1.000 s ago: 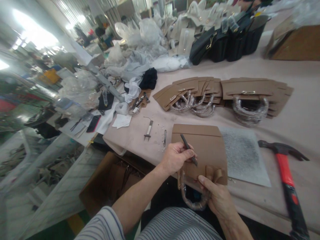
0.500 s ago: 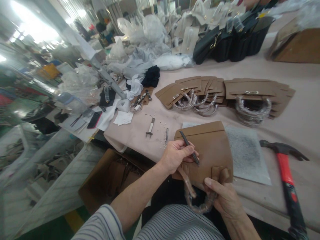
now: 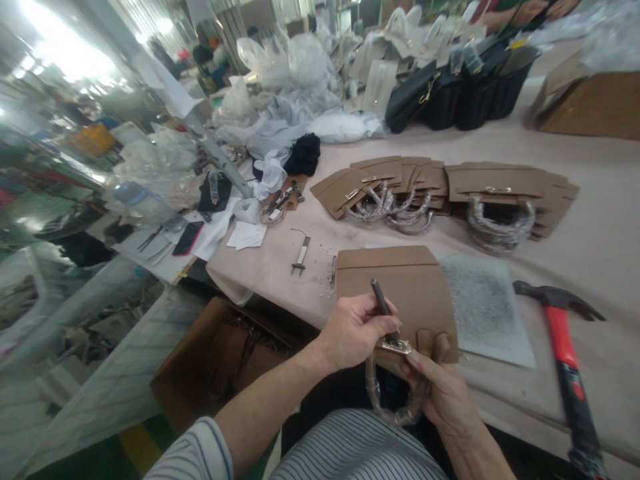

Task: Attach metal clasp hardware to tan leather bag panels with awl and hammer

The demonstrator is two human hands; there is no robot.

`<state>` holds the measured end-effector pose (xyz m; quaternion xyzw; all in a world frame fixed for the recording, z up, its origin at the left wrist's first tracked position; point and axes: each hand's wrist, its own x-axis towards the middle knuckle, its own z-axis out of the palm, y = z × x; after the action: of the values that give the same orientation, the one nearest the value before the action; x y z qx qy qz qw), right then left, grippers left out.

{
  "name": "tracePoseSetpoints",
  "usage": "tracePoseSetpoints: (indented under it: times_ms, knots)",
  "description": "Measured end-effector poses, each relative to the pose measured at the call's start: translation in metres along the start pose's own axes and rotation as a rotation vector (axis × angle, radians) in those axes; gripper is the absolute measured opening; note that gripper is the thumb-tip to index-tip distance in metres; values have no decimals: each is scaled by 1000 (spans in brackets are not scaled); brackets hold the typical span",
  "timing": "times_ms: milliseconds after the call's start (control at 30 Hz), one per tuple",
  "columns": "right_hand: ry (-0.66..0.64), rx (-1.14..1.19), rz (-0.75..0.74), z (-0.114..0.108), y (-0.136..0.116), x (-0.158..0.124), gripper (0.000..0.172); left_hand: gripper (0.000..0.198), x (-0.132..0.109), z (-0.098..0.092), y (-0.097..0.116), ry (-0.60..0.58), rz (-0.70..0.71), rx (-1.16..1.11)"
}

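Note:
My left hand [image 3: 357, 330] is closed round a dark metal rod [image 3: 381, 300], its lower end at a shiny metal fitting [image 3: 397, 346] on a brown leather panel [image 3: 393, 275]. My right hand [image 3: 440, 387] pinches the panel's near edge beside the fitting, thumb on top. A plastic-wrapped handle [image 3: 371, 390] hangs in a loop below that edge, between my hands. The panel lies partly over a grey-white speckled slab [image 3: 493, 310]. To the right rests a claw hammer [image 3: 561, 340] with a red and black grip.
Stacked brown panels [image 3: 505, 180] with wrapped handles lie beyond. A caliper-like tool [image 3: 301, 257] and a small metal rod [image 3: 333, 272] are left of the panel. Black bags [image 3: 455, 97] stand behind. An open box [image 3: 200, 360] sits below left; a person's hands [image 3: 530, 12] show at the back.
The rod has tilted more upright, its lower end now at the metal fitting, which has come into view. The panel has turned flatter and shifted slightly left. Hands have appeared at the back.

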<state>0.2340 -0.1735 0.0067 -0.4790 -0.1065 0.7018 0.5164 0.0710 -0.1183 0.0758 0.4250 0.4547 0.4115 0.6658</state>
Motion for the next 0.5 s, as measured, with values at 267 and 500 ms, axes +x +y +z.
tracePoseSetpoints:
  times_ms: [267, 500]
  knots:
    - [-87, 99, -18, -3, -8, 4, 41, 43, 20, -4, -30, 94, 33, -205]
    - [-37, 9, 11, -11, -9, 16, 36, 26, 25, -38, -19, 123, 73, -85]
